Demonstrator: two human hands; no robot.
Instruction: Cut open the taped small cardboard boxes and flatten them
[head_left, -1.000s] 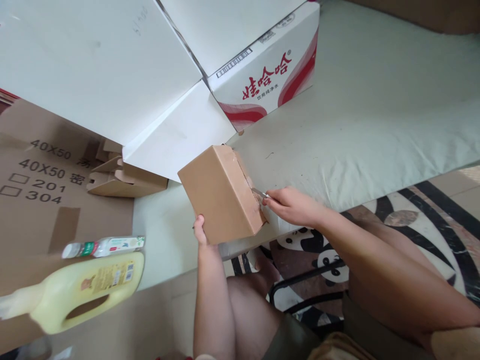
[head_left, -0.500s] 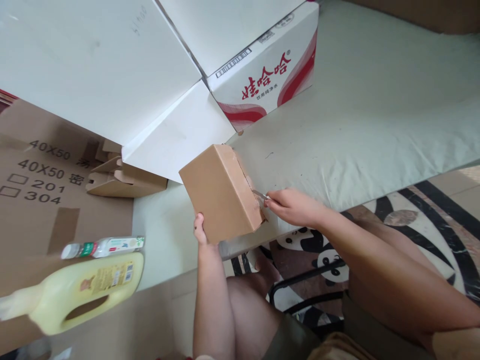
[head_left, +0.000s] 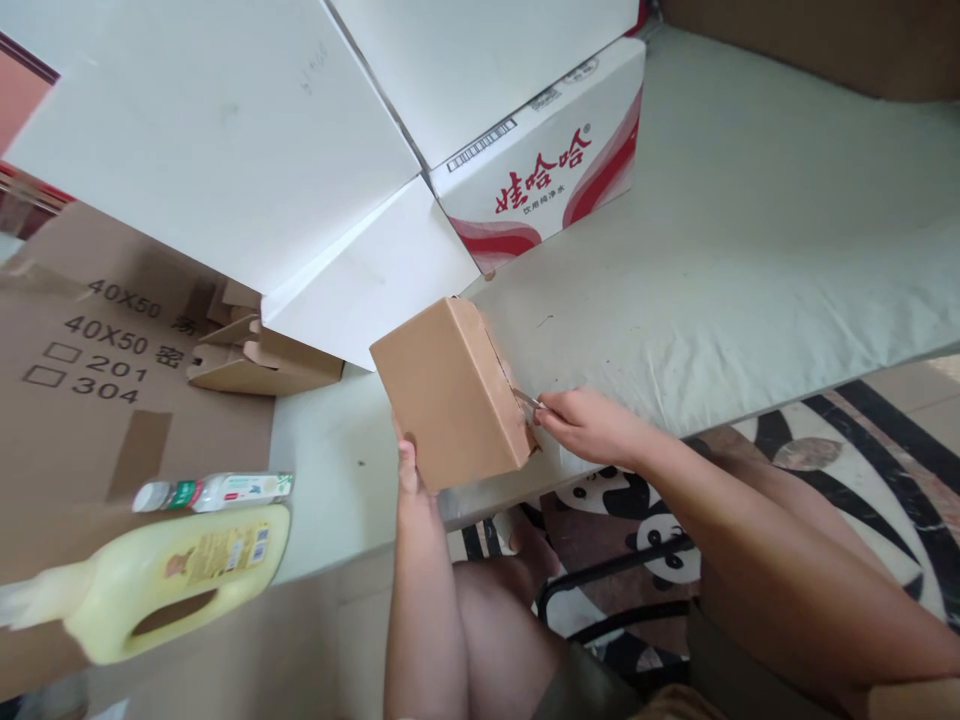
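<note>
pale green cloth (head_left: 750, 250) covers the surface. on its near edge stands a small brown box (head_left: 450, 395), tilted. left hand (head_left: 409, 470) grasps the box from below; right hand (head_left: 589, 425), right of the box, pinches a thin blade (head_left: 527, 401) touching its side. behind the box lies a white carton (head_left: 540, 160).

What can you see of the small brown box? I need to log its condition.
The small brown box is plain, unprinted cardboard, closed and tilted above the pale cloth surface. The left hand supports its lower left corner; the right hand presses a thin metal blade into the seam on its right side, whose edge looks slightly torn.
</note>
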